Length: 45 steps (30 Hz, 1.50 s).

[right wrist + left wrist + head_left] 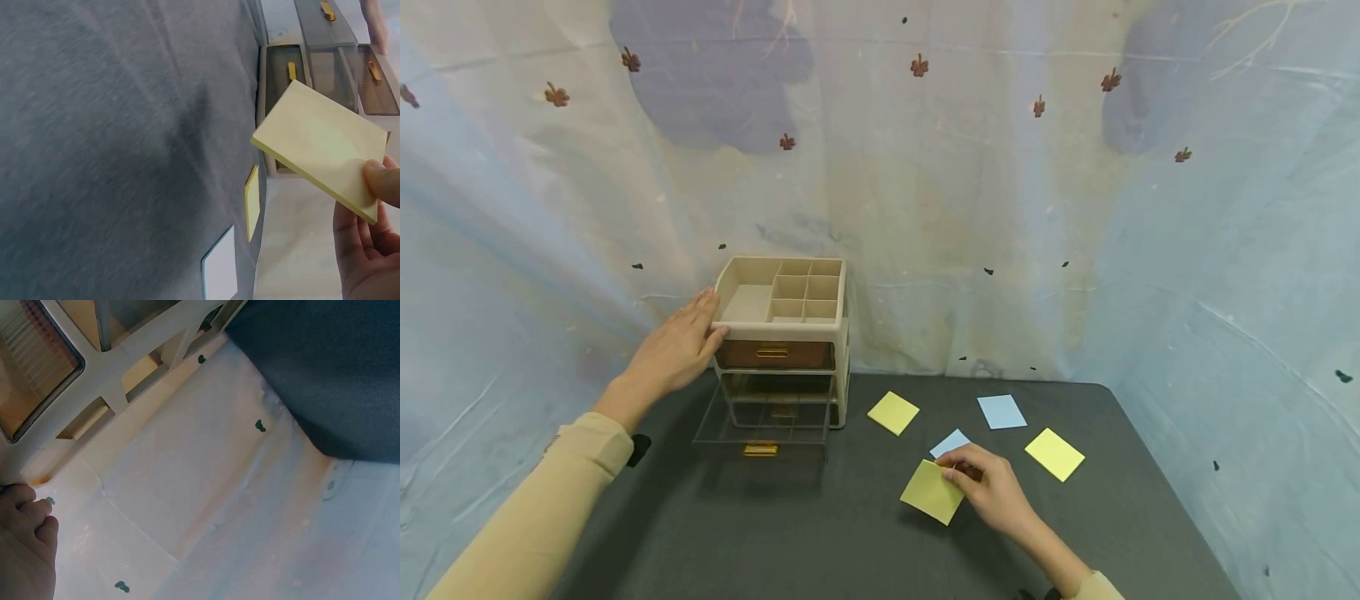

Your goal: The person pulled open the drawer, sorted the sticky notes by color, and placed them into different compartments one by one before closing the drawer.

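Observation:
A yellow sticky note pad (pixel 932 492) is pinched between thumb and fingers of my right hand (pixel 988 487), raised off the table. In the right wrist view the pad (pixel 322 144) shows its thickness. My left hand (pixel 677 346) rests against the left side of a cream desktop drawer organizer (pixel 778 332), fingers stretched along its upper edge. The organizer's clear middle drawer (pixel 763 425) is pulled out toward me; its brown top drawer (pixel 775 354) is closed. In the left wrist view part of the left hand (pixel 25 544) touches the organizer's frame (pixel 100 369).
On the dark table (pixel 820 542) lie a yellow pad (pixel 892 413) near the organizer, a blue pad (pixel 1002 412) behind, another yellow pad (pixel 1055 454) to the right, and a second blue pad (pixel 949 443) partly behind my right hand. A patterned curtain (pixel 925 208) hangs behind.

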Motion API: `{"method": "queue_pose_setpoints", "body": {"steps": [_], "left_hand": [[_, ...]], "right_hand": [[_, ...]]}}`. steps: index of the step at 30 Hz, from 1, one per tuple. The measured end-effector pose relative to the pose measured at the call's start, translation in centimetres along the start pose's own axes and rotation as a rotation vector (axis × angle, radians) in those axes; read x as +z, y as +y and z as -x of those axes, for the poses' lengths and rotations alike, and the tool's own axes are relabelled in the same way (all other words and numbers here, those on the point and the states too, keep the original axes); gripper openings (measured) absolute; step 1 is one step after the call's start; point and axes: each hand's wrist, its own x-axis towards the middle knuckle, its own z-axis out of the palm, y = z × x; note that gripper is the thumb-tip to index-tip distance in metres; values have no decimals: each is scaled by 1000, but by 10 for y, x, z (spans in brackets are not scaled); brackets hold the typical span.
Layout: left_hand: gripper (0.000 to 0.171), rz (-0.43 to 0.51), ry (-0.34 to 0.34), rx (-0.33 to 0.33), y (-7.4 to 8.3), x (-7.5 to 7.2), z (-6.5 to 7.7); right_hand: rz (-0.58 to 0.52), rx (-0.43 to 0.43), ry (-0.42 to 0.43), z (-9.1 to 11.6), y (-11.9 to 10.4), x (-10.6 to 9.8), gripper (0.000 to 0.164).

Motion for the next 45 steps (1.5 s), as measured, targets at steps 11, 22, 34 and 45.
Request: {"method": "queue_pose_setpoints", "body": {"steps": [11, 22, 34, 45], "left_hand": [[76, -4, 17, -1, 0, 2, -1], [76, -13, 10, -5, 2, -1, 0], [76, -19, 14, -7, 3, -1, 1], [76, -10, 6, -15, 2, -1, 0]], "right_hand": [[-24, -5, 107, -17, -10, 15, 19], [-138, -17, 150, -37, -22, 30, 15], [-225, -20, 156, -61, -36, 43, 14], [-271, -20, 154, -81, -54, 55, 14]]}}
